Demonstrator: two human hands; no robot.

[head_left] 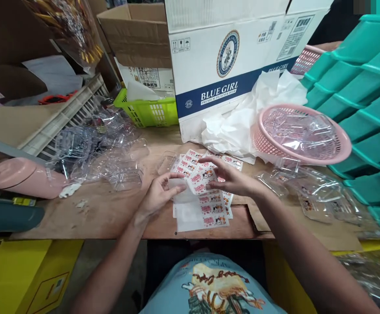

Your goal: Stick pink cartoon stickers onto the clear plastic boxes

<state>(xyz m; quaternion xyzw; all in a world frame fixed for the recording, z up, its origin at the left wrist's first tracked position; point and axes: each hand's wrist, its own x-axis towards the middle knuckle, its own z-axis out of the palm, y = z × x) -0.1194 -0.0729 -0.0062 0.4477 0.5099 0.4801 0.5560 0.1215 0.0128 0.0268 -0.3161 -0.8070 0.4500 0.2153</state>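
A sheet of stickers [213,209] with pink lettering and cartoon cats lies before me, its left part blank backing paper. My left hand [159,192] pinches the upper left of this sheet between thumb and fingers, and the paper there is bent up. Over the sheet's upper right, my right hand [232,176] hovers with thumb and fingers apart; its fingertips are close to the printed stickers. Whether they touch the paper I cannot tell. More sticker sheets [190,158] lie fanned beneath and behind.
Clear plastic containers [111,161] are heaped at left beside a pink bottle [23,176]. At right, a pink basket [345,146] holds more clear plastic, with stickered containers [320,196] in front. A white carton [206,56], crumpled white paper [229,131] and stacked teal bins [366,109] stand behind.
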